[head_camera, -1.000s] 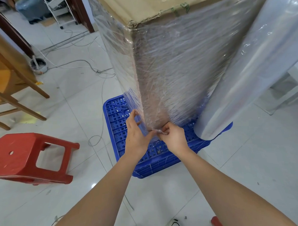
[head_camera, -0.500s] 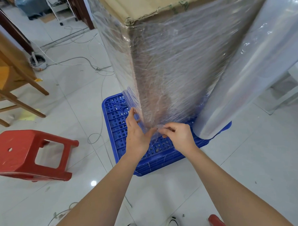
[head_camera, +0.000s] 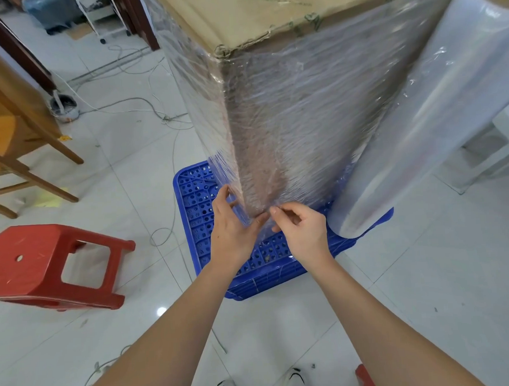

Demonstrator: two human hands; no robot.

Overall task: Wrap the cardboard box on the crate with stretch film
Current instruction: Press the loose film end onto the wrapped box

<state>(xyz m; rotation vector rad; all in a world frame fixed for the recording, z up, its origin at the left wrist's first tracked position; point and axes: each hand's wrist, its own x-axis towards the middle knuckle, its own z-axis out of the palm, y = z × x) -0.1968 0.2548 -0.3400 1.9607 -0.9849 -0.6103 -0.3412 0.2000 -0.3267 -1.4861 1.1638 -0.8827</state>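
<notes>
Head view: since a second ago the right hand [head_camera: 303, 234] has drawn slightly back from the box's bottom corner, stretching a film tail taut, so the wrap looks near finishing. Its grip pinches that film; the left hand [head_camera: 230, 234], fingers straight, presses film against the cardboard box [head_camera: 287, 104], which stands wrapped on the blue crate [head_camera: 202, 224].

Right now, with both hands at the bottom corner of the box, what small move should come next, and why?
Probably press the loose film end flat against the box corner: the right hand pinches it there, the left hand steadies the corner, and the sides already look covered.
</notes>
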